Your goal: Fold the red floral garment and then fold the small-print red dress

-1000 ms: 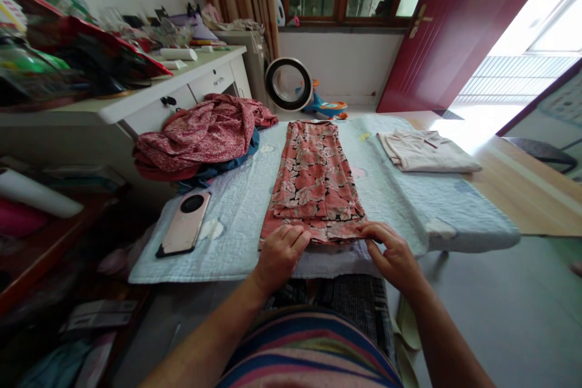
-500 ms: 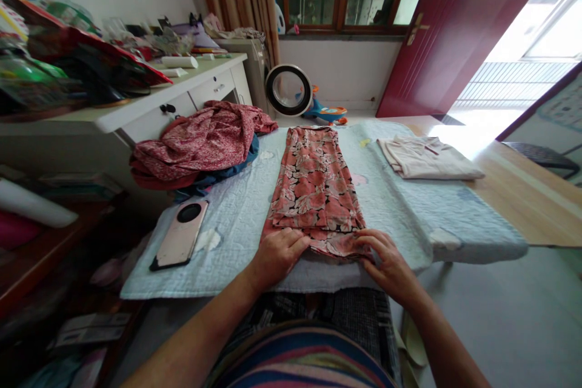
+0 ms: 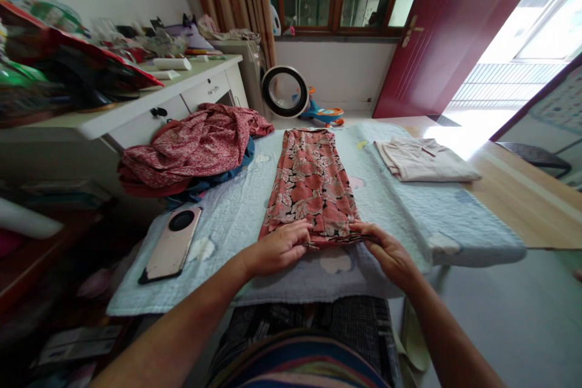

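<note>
From where I stand, the coral-red floral cloth garment with black and cream leaf shapes (image 3: 313, 182), folded into a long flat strip, lies on the pale blue quilted cover (image 3: 227, 236), directly ahead of the person's hands and between them at its near end. The left hand (image 3: 282, 247) has its fingers closed over the near left part of the hem, a bit of fabric caught in them; the right hand (image 3: 386, 250) pinches the near right corner, thumb and fingers drawn together on the layered edge. The garment's long axis runs straight out from the grip toward the window wall, with its far end looking narrower than the held one. As for containers, beyond the left hand stands a white wooden desk with drawers (image 3: 207, 90), its top crowded with odds and ends; what the drawers hold I can't see. Past the garment's far end, to the left, a round black-and-white washing-machine door (image 3: 285, 91) hangs open, the drum hidden from me. Left of the grip lies a pale pink phone with a round black camera disc (image 3: 170, 245), and beyond it a crumpled heap of red-and-white patterned fabric (image 3: 195, 145). Well off beyond the right hand rests a cream folded garment (image 3: 427, 160).
</note>
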Action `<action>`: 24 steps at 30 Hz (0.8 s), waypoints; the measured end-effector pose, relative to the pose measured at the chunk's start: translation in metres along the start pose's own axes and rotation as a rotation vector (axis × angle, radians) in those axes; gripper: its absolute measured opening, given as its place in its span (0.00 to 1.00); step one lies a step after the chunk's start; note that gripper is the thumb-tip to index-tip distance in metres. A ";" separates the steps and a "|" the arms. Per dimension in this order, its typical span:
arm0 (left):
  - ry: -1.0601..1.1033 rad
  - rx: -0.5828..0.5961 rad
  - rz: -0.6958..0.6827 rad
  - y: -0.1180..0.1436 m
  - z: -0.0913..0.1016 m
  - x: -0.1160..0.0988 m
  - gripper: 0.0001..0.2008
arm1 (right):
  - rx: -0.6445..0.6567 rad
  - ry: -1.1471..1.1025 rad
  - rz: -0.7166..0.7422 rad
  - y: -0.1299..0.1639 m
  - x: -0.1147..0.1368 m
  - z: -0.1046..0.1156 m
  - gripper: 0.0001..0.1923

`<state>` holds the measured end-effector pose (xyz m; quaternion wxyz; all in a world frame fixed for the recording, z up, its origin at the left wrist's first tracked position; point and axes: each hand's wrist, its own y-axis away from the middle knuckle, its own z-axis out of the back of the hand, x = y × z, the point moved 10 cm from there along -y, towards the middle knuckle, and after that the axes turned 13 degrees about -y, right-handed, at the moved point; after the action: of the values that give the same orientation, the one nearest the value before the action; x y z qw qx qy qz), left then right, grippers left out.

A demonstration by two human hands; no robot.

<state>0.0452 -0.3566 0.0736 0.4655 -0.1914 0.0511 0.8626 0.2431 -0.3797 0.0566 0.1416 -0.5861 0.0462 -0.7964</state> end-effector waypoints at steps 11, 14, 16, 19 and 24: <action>0.320 0.353 0.045 -0.028 0.014 0.015 0.08 | 0.055 0.001 -0.045 -0.033 -0.001 0.007 0.12; 0.392 0.381 0.130 -0.041 0.027 0.032 0.05 | 0.065 -0.060 -0.055 -0.049 0.006 0.011 0.12; 0.448 0.375 0.183 -0.051 0.039 0.046 0.04 | 0.066 -0.119 -0.065 -0.063 0.011 0.014 0.11; 0.505 0.352 0.244 -0.071 0.058 0.066 0.06 | 0.055 -0.234 -0.101 -0.086 0.012 0.020 0.10; 0.693 0.327 0.377 -0.103 0.065 0.105 0.15 | 0.049 -0.396 -0.213 -0.128 -0.008 0.025 0.11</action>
<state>0.0598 -0.1994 0.1032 0.2793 -0.3811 0.3746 0.7977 0.2471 -0.2532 0.0873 0.0769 -0.7291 -0.0639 -0.6771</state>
